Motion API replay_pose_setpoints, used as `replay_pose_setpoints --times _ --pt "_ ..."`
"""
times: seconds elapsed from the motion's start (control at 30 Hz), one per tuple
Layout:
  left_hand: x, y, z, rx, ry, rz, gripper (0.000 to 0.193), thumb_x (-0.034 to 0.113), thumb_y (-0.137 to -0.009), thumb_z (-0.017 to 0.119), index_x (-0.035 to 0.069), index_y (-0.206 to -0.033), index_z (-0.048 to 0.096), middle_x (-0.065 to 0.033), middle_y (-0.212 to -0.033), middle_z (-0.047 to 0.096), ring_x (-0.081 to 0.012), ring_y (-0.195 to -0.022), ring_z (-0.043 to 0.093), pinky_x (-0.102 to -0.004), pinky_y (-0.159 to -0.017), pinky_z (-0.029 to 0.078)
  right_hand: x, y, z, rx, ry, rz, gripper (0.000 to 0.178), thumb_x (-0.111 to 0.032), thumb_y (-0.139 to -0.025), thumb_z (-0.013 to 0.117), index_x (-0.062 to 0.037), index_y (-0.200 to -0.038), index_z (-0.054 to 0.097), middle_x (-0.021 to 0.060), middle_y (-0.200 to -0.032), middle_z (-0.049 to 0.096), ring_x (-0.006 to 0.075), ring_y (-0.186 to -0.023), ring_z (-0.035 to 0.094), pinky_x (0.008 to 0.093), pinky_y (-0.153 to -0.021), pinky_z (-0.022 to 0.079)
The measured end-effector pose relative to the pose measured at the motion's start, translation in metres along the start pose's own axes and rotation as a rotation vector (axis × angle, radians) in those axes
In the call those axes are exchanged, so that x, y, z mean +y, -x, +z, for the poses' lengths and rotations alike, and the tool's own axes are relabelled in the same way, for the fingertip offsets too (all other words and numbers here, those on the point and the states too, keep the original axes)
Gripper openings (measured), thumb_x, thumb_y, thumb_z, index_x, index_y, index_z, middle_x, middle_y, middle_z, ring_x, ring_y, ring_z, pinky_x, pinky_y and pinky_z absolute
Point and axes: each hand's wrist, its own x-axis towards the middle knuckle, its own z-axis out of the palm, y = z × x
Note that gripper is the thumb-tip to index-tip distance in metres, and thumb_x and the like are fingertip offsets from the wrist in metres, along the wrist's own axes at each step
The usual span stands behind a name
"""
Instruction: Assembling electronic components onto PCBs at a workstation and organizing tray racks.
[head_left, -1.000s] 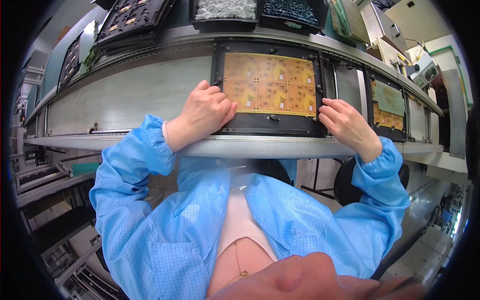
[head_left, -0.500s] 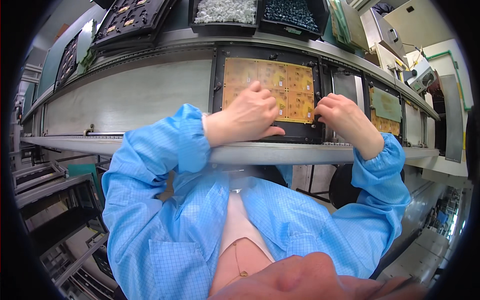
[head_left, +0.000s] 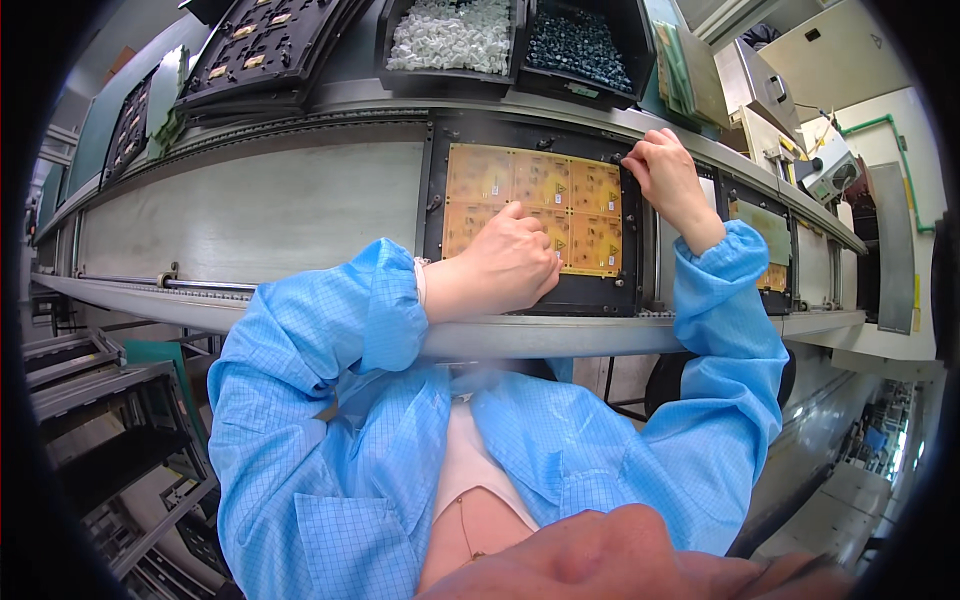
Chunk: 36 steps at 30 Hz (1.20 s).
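Lying at upper left of the frame: a black component tray (head_left: 262, 48), tilted on the shelf above the conveyor rail (head_left: 150, 285). Standing to its right along the top edge: a bin of white parts (head_left: 452, 38), then a bin of dark blue parts (head_left: 580, 42), side by side.

Sitting at upper centre: a black carrier frame (head_left: 436, 200) holding a yellow circuit board panel (head_left: 530, 185), resting on the conveyor line.

Resting on the lower middle of the panel: left hand (head_left: 505, 265), fingers (head_left: 545, 262) curled loosely and pressing down on the board surface, not visibly gripping anything; whether anything is lying under the palm cannot be told.

Reaching to the upper right corner of the carrier: right hand (head_left: 667, 175), fingertips (head_left: 640, 155) pinching together at the frame edge; whether a small part is being held there cannot be told.

Showing further right: a second carrier with board (head_left: 765, 235), partly hidden behind the blue sleeve (head_left: 725, 330).
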Motion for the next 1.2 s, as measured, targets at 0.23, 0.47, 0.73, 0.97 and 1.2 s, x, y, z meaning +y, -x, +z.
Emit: replay_pose_setpoints --times 0.23,0.47,0.73,0.97,1.2 --pt "0.001 -0.005 0.004 -0.002 0.037 -0.015 0.031 0.022 -0.085 0.059 0.007 -0.059 0.062 -0.0070 -0.060 0.061 -0.0227 -0.068 0.059 -0.0402 -0.073 0.040 -0.003 -0.002 -0.003 -0.095 -0.008 0.106 0.018 -0.014 -0.082 0.071 0.0026 -0.076 0.069 0.0170 -0.082 0.064 0.0351 -0.087 0.062 0.0430 -0.080 0.050" --pt "-0.019 -0.011 -0.007 -0.002 0.024 0.018 0.033 0.033 -0.089 0.061 0.009 -0.066 0.064 -0.0062 -0.069 0.064 -0.0218 -0.071 0.060 -0.0394 -0.075 0.042 0.004 0.004 0.001 -0.098 -0.092 0.270 0.018 -0.017 -0.083 0.071 0.0009 -0.080 0.071 0.0178 -0.082 0.067 0.0359 -0.089 0.063 0.0429 -0.082 0.050" --pt "-0.109 0.009 -0.034 0.165 -0.523 -0.384 0.016 0.021 -0.078 0.073 0.010 -0.085 0.063 -0.0047 -0.087 0.056 -0.0232 -0.094 0.056 -0.0367 -0.080 0.042 -0.020 -0.017 0.020 0.172 -0.103 -0.022 0.020 -0.015 -0.083 0.072 -0.0023 -0.099 0.069 0.0132 -0.093 0.061 0.0326 -0.095 0.056 0.0403 -0.083 0.048" --pt "-0.124 -0.003 -0.044 0.168 -0.387 -0.307 0.010 0.016 -0.078 0.070 0.009 -0.075 0.063 -0.0046 -0.083 0.057 -0.0232 -0.087 0.058 -0.0370 -0.079 0.042 -0.034 -0.039 0.050 0.206 -0.236 -0.104 0.010 -0.010 -0.082 0.072 -0.0005 -0.082 0.071 0.0109 -0.085 0.060 0.0304 -0.089 0.055 0.0387 -0.080 0.048" --pt "-0.114 -0.012 -0.036 0.122 -0.231 -0.565 0.012 0.015 -0.077 0.065 0.003 -0.073 0.065 -0.0111 -0.082 0.062 -0.0307 -0.083 0.064 -0.0431 -0.075 0.048 -0.028 -0.046 0.049 0.115 -0.136 -0.148 0.011 -0.009 -0.082 0.070 0.0011 -0.080 0.067 0.0122 -0.086 0.060 0.0311 -0.092 0.055 0.0395 -0.080 0.049"
